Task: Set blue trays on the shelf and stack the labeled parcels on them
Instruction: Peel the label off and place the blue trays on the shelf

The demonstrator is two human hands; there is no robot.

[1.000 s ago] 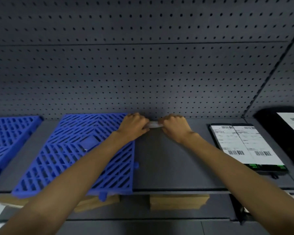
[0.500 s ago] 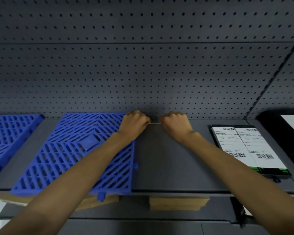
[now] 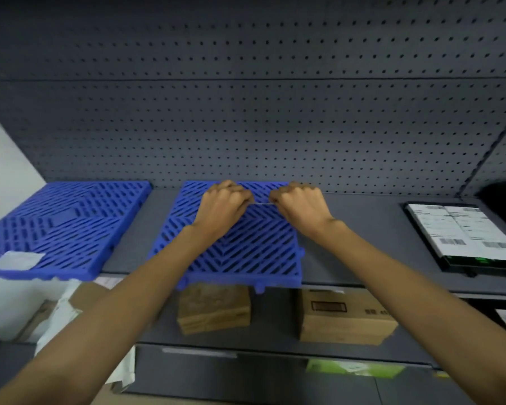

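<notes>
Grey perforated back panel (image 3: 275, 118) closes the rear of the bay; the grey shelf (image 3: 357, 229) runs the full width beneath it. Bare shelf surface lies open between the middle tray and the parcel at right, and a narrower strip separates the two trays.

Left blue slatted tray (image 3: 67, 223) lies flat, its back edge near the panel, its front edge over the shelf lip; a white slip (image 3: 16, 260) rests on its near left corner. Middle blue tray (image 3: 246, 247) lies flat, back edge close to the panel, front edge and lugs overhanging the shelf lip.

Black labeled parcel (image 3: 462, 235) lies flat on the bare shelf at right, well apart from the trays, two white barcode labels facing up.

Below, two cardboard boxes, one small (image 3: 214, 308) and one larger (image 3: 345, 314), sit on the lower level.

Left hand (image 3: 222, 206) and right hand (image 3: 301, 207) are both fisted over the rear of the middle tray, each pinching one end of a thin pale strip (image 3: 263, 203) stretched between them.
</notes>
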